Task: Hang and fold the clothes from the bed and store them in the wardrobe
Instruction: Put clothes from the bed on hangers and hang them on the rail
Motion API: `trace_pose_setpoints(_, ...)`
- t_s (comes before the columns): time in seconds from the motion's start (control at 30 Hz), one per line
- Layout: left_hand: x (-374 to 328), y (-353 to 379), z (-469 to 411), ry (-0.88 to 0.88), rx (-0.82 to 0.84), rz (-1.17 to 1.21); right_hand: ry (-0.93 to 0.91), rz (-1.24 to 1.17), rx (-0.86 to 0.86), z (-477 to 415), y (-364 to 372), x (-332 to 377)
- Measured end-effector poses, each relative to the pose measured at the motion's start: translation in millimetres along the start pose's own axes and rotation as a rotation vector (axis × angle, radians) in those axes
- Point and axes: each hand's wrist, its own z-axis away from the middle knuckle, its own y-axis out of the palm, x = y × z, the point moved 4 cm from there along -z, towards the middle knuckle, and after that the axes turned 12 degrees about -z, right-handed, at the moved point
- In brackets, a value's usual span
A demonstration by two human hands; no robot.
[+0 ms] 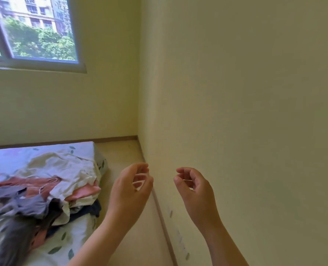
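Observation:
A heap of clothes point(44, 194) lies on the bed point(76, 239) at the lower left: cream, pink, grey and dark pieces mixed together. A thin white wire hanger point(48, 184) rests on top of the pink garment. My left hand point(130, 189) and my right hand point(194, 191) are raised in front of the cream wall, to the right of the bed. Both have loosely curled fingers and hold nothing. The wardrobe is not in view.
A narrow strip of floor point(124, 154) runs between the bed and the wall point(245, 112) on the right. A window point(34, 29) sits high on the far wall. A baseboard point(163, 214) follows the wall's foot.

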Motion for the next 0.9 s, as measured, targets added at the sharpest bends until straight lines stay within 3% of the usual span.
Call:
trace_pose_setpoints(0.53,66.4,-13.0,-73.5,-0.347,-0.425,-0.156,0.029,-0.123,0.564,-159.8,114.5,-61.1)
trace_pose_setpoints(0.9,155.1,-59.6,-124.9,-0.491,-0.547,-0.176,0.065,-0.095,0.798,-213.6,242.9,-97.2)
